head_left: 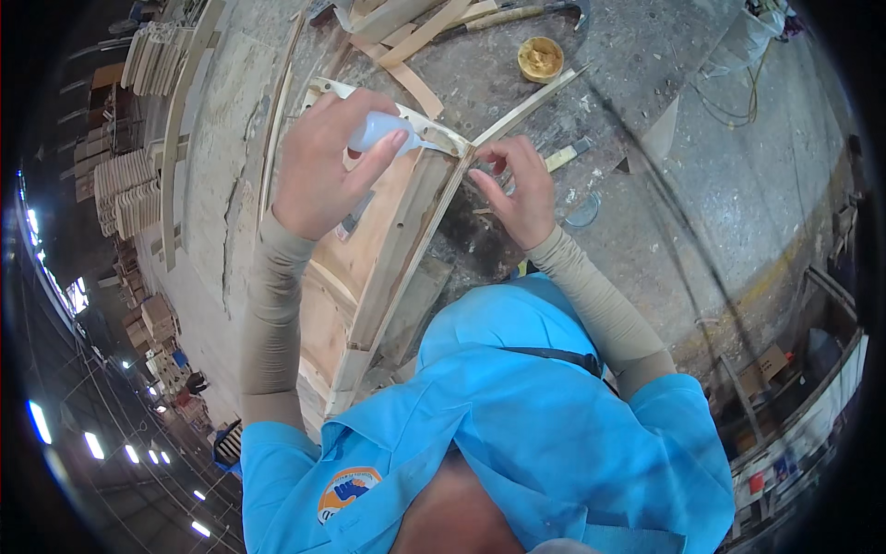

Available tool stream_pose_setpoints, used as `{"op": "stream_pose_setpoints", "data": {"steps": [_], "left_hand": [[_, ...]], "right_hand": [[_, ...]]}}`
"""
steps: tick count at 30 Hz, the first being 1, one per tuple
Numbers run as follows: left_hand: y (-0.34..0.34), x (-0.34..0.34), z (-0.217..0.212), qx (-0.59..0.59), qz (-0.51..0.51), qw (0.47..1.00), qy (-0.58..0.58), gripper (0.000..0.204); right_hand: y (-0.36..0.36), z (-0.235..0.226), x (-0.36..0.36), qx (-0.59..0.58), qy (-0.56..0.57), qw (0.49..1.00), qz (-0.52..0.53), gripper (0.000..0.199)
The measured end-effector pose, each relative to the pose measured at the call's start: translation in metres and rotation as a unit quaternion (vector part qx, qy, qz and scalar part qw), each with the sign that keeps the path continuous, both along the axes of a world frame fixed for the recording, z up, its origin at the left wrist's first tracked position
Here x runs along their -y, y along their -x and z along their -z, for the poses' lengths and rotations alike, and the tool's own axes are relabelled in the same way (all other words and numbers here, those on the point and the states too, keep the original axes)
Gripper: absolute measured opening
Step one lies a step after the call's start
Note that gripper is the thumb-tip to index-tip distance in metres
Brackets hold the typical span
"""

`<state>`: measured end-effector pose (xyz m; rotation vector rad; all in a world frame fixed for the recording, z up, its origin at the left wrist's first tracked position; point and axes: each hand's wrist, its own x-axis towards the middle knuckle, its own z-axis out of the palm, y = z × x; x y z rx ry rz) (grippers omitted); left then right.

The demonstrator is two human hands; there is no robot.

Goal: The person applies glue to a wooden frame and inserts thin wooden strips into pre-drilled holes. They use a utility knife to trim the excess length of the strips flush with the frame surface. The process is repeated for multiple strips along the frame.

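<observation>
Head view, surroundings: a worn grey tabletop [646, 102] carries loose wooden strips [420, 37] at the far edge, a hammer [517, 16] beside them, and a chisel-like tool [568, 154] just right of the right hand.
In the way: the person's own blue shirt [535, 415] fills the near part of the view and hides the near end of the wooden frame [388, 249].
Left side: stacks of cut wooden parts [129, 189] lie well apart on the floor to the left.
Containers: a small round tub [541, 58] stands far on the tabletop, open, with yellowish paste inside.
Squeeze bottle: a pale blue squeeze bottle [380, 129] sits over the frame's far corner, long axis running left to right, nozzle pointing right toward the corner joint.
Left hand: the left hand [323, 166] is wrapped around the bottle, fingers curled shut on it.
Right hand: the right hand [517, 185] is at the same corner, fingertips pinched together on a thin wooden strip [531, 106] that slants away to the far right.
Frame axis: the frame's long rail runs from near to far, tilting right at the far end.
</observation>
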<state>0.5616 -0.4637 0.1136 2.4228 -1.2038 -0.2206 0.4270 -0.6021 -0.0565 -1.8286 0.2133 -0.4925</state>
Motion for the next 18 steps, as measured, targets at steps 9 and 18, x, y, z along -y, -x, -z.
{"op": "stream_pose_setpoints", "data": {"steps": [9, 18], "left_hand": [[-0.018, 0.010, -0.002, 0.035, 0.071, 0.994, -0.076, 0.019], [-0.041, 0.019, -0.008, 0.040, 0.136, 0.985, -0.096, 0.018]], "right_hand": [[0.002, 0.005, 0.004, -0.011, -0.028, 1.000, 0.003, 0.026], [0.004, 0.001, 0.006, -0.010, -0.048, 0.999, 0.010, 0.026]]}}
